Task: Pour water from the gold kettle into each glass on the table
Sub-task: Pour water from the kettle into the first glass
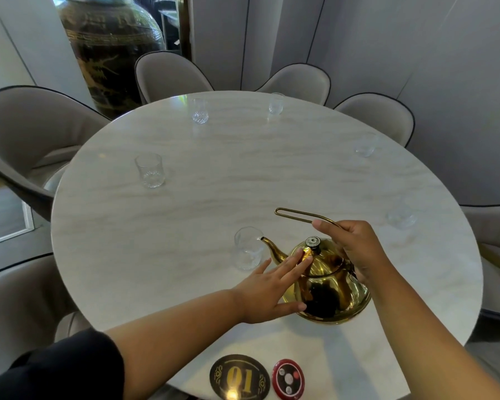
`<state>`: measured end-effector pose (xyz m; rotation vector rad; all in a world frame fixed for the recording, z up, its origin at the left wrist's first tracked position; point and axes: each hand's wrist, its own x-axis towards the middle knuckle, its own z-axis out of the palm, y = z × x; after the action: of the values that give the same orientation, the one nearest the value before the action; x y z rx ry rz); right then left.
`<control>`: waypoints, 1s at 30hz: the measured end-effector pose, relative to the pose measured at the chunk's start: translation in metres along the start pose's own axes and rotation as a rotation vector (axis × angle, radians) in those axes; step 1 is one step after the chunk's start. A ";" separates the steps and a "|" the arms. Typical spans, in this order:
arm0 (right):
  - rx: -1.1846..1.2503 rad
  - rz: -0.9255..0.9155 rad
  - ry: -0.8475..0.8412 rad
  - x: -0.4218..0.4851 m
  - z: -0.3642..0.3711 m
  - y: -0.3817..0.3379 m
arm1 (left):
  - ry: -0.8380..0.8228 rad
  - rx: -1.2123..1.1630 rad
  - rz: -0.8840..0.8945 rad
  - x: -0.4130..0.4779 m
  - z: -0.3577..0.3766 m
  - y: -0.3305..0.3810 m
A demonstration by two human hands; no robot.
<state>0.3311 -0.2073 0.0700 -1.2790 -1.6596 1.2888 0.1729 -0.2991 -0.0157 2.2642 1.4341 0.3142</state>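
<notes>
The gold kettle (329,287) is low over the round marble table (185,215), near its front, spout at the rim of the nearest clear glass (247,252). My right hand (355,249) grips the kettle's thin wire handle. My left hand (272,287) lies flat with fingers spread, fingertips pressing the lid beside the knob. Other glasses stand around the table: front left (150,170), back left (199,111), back (276,103), right (365,144) and near right (401,216). I cannot tell how much water any glass holds.
A black oval number plaque (238,378) and a red call button (288,378) lie at the table's front edge. Grey upholstered chairs (168,75) ring the table. A large dark ceramic jar (110,50) stands behind on the left.
</notes>
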 end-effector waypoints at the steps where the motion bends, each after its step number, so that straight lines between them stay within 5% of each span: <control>1: -0.008 0.001 0.000 0.001 0.000 -0.001 | 0.000 -0.003 0.003 0.000 -0.001 0.000; 30: -0.155 -0.026 -0.055 0.008 0.006 -0.025 | 0.038 -0.046 -0.008 0.001 -0.003 0.007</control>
<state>0.3162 -0.2019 0.0918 -1.3169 -1.8397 1.2096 0.1782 -0.2999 -0.0101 2.2270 1.4395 0.3862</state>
